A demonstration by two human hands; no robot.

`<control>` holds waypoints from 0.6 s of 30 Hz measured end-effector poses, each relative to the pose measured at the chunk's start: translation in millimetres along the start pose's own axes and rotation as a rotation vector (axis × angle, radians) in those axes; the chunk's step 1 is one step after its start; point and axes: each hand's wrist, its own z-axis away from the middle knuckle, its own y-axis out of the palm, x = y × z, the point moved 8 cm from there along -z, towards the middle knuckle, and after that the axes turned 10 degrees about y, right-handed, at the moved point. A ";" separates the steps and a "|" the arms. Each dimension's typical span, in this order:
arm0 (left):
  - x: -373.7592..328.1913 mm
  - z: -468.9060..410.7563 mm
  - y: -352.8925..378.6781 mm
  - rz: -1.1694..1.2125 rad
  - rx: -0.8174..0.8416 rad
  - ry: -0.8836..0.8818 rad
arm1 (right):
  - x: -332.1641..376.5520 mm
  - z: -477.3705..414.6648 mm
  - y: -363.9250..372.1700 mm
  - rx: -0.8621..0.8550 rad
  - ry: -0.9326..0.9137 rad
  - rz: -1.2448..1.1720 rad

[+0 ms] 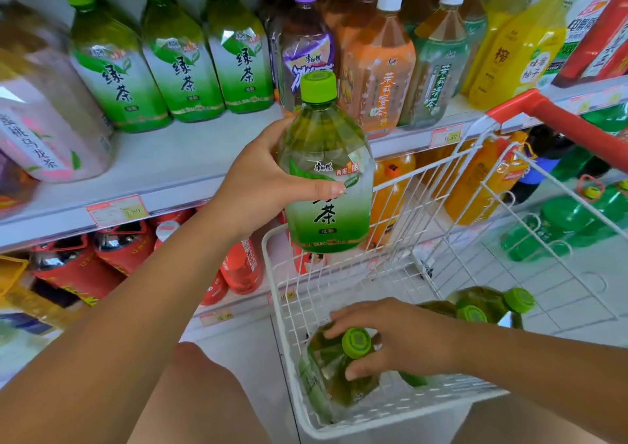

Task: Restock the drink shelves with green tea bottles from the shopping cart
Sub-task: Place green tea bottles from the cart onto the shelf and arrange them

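1. Far left, a big pink bottle (44,131) sits on the upper shelf (163,168). It's pretty blurry.
2. Right beside it is a row of green teas (115,80): three in front, more caps showing behind. There's a bare patch of shelf in front of them.
3. A price tag (117,210) hangs on the shelf edge, and red bottles (243,267) fill the level below.
4. Our left hand (261,178) is wrapped round the held bottle (326,138), thumb across the front of the label and the other fingers out of sight behind it. The bottle is upright with its green cap on. It's in the air in front of the shelf edge, over the cart's far-left corner, touching neither.
5. Behind that bottle the shelf row goes on with a purple bottle (306,49), then an orange bottle (377,73), then yellow bottles (516,53) further along.
6. The cart (268,260) is white wire with a red handle (557,117), and it's parked right up against the shelving.
7. Our right hand (407,338) is down inside the cart, fingers and thumb curled round the neck of the cart bottle (329,396), just under its cap. That one leans in the near-left corner of the cart.
8. Just past our right wrist, some spare teas (482,301) lie in the cart with their caps pointing right. We count two green caps.
9. Far right, beyond the cart, there are green jugs (560,226) low down.
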 end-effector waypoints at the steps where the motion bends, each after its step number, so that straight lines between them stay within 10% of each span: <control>1: -0.9 0.3 -2.1 0.000 -0.007 0.001 | -2.3 0.0 -2.9 -0.045 0.008 -0.010; 9: -15.1 -0.4 -58.5 0.000 -0.156 0.023 | 1.5 38.4 -95.4 -0.468 0.044 -0.065; 18: -41.0 -4.3 -175.3 -0.118 -0.412 0.094 | 126.3 99.0 -244.9 -0.843 -0.357 -0.139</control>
